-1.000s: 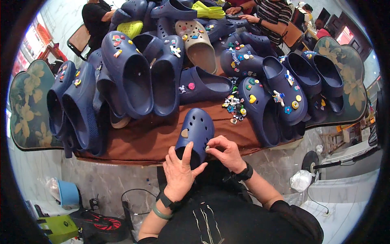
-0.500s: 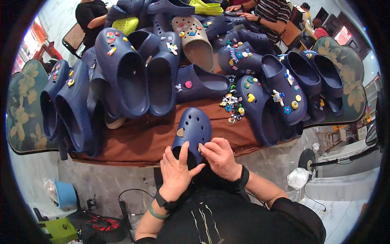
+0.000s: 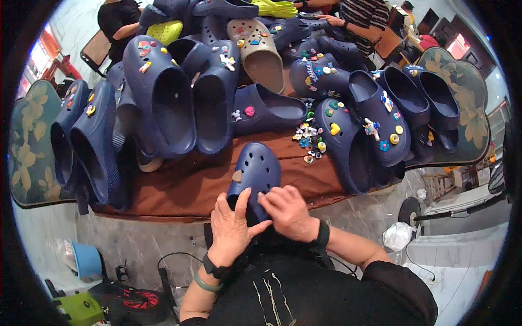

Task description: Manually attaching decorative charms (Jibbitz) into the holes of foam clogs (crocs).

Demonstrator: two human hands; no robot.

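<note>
A navy clog [image 3: 262,165] lies at the table's near edge, its holed toe pointing away from me. One tan charm [image 3: 237,176] sits on the left of its upper. Around the clog's near left side my left hand [image 3: 231,228] is holding on, thumb stretched across the opening. My right hand [image 3: 291,213] is at the clog's right side, fingers bent and pinched against the upper. Whatever those fingertips grip is hidden and slightly blurred. Beyond the toe, to the right, lies a pile of small colourful charms [image 3: 308,138].
Navy clogs with charms [image 3: 174,108] are heaped across the brown-covered table [image 3: 179,187], with a beige clog [image 3: 255,49] and lime ones [image 3: 165,32] among them. Two people work at the far side. A blue bucket [image 3: 88,259] stands on the floor at left.
My right hand has shifted slightly left along the clog's side, its fingers curling closer. My left hand keeps its hold. A far person's hand has moved.
</note>
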